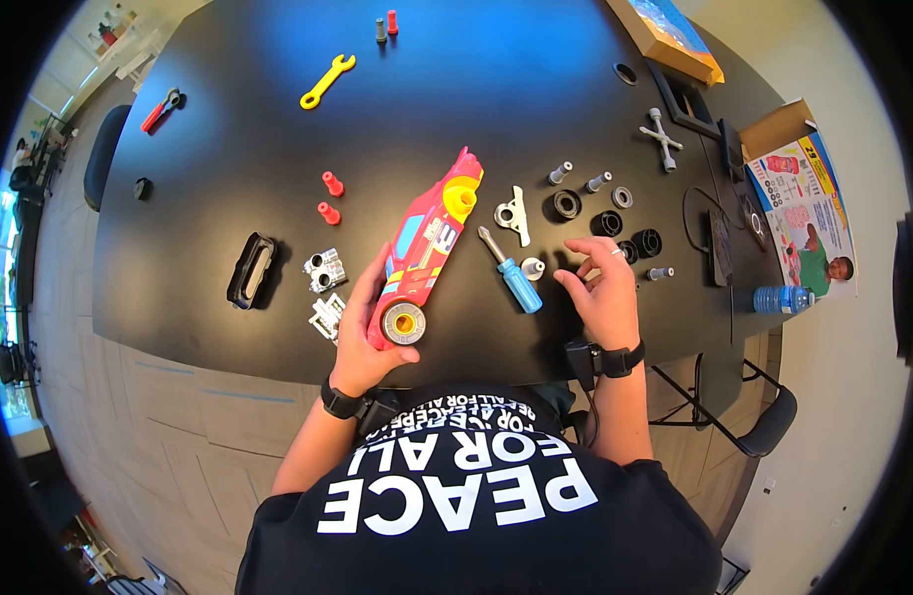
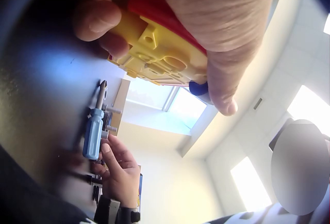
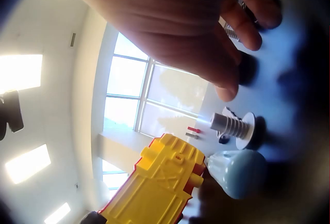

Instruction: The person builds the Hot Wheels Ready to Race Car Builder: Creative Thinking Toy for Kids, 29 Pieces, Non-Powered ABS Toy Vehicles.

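My left hand [image 1: 359, 342] grips the rear of a red toy car [image 1: 424, 248], tilted above the table. One grey-rimmed wheel [image 1: 405, 323] is on its near end, while the yellow wheel hub [image 1: 461, 199] at the other end is bare. Its yellow underside [image 2: 160, 61] shows in the left wrist view. Just over the table at the right, my right hand [image 1: 607, 297] has its fingers loosely bent and thumb apart, holding nothing. Beside it lie a blue-handled toy screwdriver [image 1: 521, 286] and an upright grey bolt [image 3: 234, 127]. Several black tyres [image 1: 607, 223] lie beyond its fingertips.
Grey bolts [image 1: 561, 174], a white bracket [image 1: 513, 215] and a cross wrench [image 1: 661, 140] lie toward the right. On the left are red bolts [image 1: 329, 213], silver parts [image 1: 324, 270], a black part [image 1: 252, 271] and a yellow wrench [image 1: 328, 82]. A water bottle [image 1: 783, 299] lies far right.
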Available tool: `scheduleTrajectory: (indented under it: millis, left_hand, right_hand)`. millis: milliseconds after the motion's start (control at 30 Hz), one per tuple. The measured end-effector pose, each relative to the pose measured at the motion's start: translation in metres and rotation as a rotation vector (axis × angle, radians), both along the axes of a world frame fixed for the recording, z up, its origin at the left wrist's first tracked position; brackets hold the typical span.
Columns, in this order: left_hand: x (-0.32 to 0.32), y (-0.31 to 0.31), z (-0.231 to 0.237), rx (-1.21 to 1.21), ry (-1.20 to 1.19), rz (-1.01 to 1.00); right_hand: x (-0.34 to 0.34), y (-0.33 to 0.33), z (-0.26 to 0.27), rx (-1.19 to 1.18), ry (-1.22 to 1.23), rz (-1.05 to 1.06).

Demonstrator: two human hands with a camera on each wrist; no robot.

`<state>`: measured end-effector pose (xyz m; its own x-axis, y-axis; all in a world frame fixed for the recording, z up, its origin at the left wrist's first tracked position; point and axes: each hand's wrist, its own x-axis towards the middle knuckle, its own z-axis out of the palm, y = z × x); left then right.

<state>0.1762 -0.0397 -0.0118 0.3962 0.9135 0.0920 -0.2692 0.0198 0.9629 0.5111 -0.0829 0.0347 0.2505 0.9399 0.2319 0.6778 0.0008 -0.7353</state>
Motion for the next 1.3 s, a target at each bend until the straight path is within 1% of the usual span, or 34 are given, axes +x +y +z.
scheduleTrajectory:
  millis: [100, 167, 300, 400, 467, 500, 600, 700, 800, 833, 867, 933, 1000, 1067, 1133, 1200, 1233, 1267, 1300]
  left_hand:
    - [0.0, 0.0, -0.001, 0.008, 0.007, 0.003]
    - [0.0, 0.0, -0.001, 0.0, 0.005, 0.004]
    - [-0.001, 0.0, -0.002, 0.015, -0.001, 0.014]
    - [-0.002, -0.001, -0.001, 0.034, 0.025, 0.011]
    - [-0.001, 0.0, 0.0, -0.002, 0.017, 0.002]
    - [0.0, 0.0, 0.0, 0.002, 0.014, -0.011]
    - [0.001, -0.001, -0.004, -0.028, -0.023, -0.015]
    - [-0.001, -0.001, -0.003, -0.012, -0.009, -0.007]
    - [0.0, -0.001, -0.002, 0.048, 0.01, 0.029]
    - [0.0, -0.001, -0.001, 0.049, 0.009, 0.044]
    - [0.0, -0.001, 0.0, 0.056, 0.011, 0.04]
    - [0.001, 0.001, 0.001, 0.061, 0.011, 0.037]
    - [0.0, 0.001, 0.001, 0.066, 0.018, 0.024]
    - [0.001, 0.001, 0.001, 0.06, 0.012, 0.013]
    - [0.002, 0.002, 0.001, 0.062, 0.003, 0.0]
    - [0.002, 0.002, 0.001, 0.06, 0.004, 0.005]
    - [0.002, 0.002, 0.001, 0.063, 0.004, 0.005]
    - [0.002, 0.001, 0.001, 0.049, -0.006, 0.009]
    - [0.002, 0.001, 0.001, 0.036, -0.015, 0.014]
  right_hand:
    - [0.0, 0.0, -0.002, -0.048, 0.028, 0.035]
    - [-0.005, 0.003, -0.009, -0.035, 0.041, 0.14]
    - [-0.008, 0.006, -0.009, -0.051, 0.008, 0.155]
    - [-0.003, 0.014, 0.005, -0.089, -0.045, 0.099]
    - [-0.002, 0.03, 0.017, 0.058, -0.137, 0.038]
    - [-0.003, 0.039, 0.018, 0.039, -0.139, 0.011]
    - [0.007, 0.065, -0.007, 0.059, -0.421, -0.032]
    - [0.016, 0.087, -0.024, 0.03, -0.467, -0.02]
    - [0.017, 0.092, -0.011, 0.079, -0.399, 0.005]
    - [0.021, 0.096, -0.014, 0.186, -0.403, 0.024]
    - [0.013, 0.095, -0.003, 0.189, -0.404, 0.034]
    - [-0.003, 0.084, 0.027, 0.154, -0.196, -0.052]
    - [-0.007, 0.08, 0.031, 0.159, -0.197, -0.053]
    - [-0.001, 0.083, 0.022, 0.144, -0.24, 0.006]
    - [0.0, 0.089, 0.017, 0.105, -0.213, 0.013]
    - [-0.005, 0.099, 0.017, 0.164, -0.307, 0.106]
    - [-0.013, 0.102, 0.019, 0.129, -0.258, 0.154]
    - [-0.019, 0.108, 0.016, 0.17, -0.292, 0.219]
    - [-0.027, 0.112, 0.014, 0.152, -0.321, 0.282]
